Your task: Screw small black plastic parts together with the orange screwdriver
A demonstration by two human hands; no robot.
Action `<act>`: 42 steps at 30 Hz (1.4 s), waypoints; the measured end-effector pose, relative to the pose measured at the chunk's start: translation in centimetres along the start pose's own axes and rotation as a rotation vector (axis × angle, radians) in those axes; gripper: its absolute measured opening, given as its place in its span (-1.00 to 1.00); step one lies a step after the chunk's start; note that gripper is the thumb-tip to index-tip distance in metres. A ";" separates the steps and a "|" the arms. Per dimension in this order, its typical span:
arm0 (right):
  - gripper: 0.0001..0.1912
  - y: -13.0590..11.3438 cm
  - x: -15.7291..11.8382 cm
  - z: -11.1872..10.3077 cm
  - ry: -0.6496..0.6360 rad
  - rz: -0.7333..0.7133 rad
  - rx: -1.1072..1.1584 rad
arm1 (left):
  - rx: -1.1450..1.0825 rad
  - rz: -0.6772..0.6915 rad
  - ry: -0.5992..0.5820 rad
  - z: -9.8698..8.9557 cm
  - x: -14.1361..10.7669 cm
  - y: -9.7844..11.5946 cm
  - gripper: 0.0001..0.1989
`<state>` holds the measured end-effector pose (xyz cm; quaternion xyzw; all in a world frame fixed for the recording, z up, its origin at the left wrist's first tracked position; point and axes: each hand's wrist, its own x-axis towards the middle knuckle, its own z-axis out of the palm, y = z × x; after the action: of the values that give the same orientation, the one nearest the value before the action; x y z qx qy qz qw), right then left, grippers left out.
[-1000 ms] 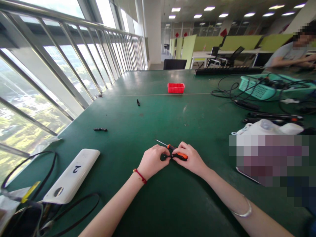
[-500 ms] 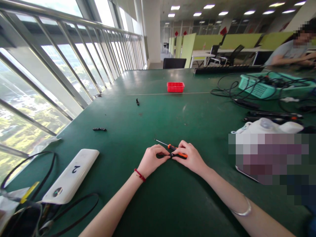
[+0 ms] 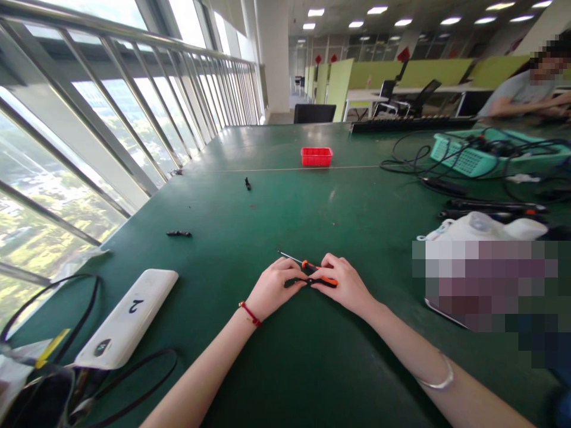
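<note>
A screwdriver [image 3: 311, 267] with an orange-and-black handle lies across the fingers of my right hand [image 3: 341, 282], its thin metal shaft pointing to the far left. My right hand is closed around the handle, its thumb and fingertip pinched. My left hand [image 3: 276, 284], a red cord at its wrist, pinches the left end of a small dark piece [image 3: 309, 281]. The fingertips of both hands meet at this piece. Fingers cover much of it, so its kind cannot be made out. Both hands are low over the green table [image 3: 285, 356].
A red bin [image 3: 316, 157] stands farther back. Small black parts [image 3: 179, 233] lie to the left, near a white power bank [image 3: 129, 318] and cables. On the right are a teal basket [image 3: 464, 163] of cables and a white object [image 3: 482, 224]. A person sits at far right.
My left hand has shifted very slightly, and the dark piece shows a little less beside its fingers. The right hand keeps its grip; the whole view has moved by a hair.
</note>
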<state>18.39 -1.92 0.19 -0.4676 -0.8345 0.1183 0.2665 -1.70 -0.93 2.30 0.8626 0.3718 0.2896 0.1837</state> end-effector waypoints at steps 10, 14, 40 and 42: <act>-0.88 -2.4 0.7 -4.5 0.393 0.176 0.358 | -0.033 -0.150 0.040 1.1 0.1 0.6 -0.92; -0.78 -3.2 0.7 -6.6 0.484 0.248 0.370 | -0.036 -0.161 0.056 1.3 0.2 0.7 -0.93; -0.71 -3.9 1.1 -7.2 0.338 0.250 0.265 | -0.029 -0.144 0.066 1.4 0.1 0.8 -0.92; -0.68 -4.2 1.5 -7.4 0.317 0.261 0.244 | -0.030 -0.146 0.068 1.3 0.1 0.8 -0.92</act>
<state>18.87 -3.25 8.72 -0.5487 -0.6942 0.1767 0.4310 -0.37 -1.53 1.72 0.8202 0.4352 0.3099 0.2044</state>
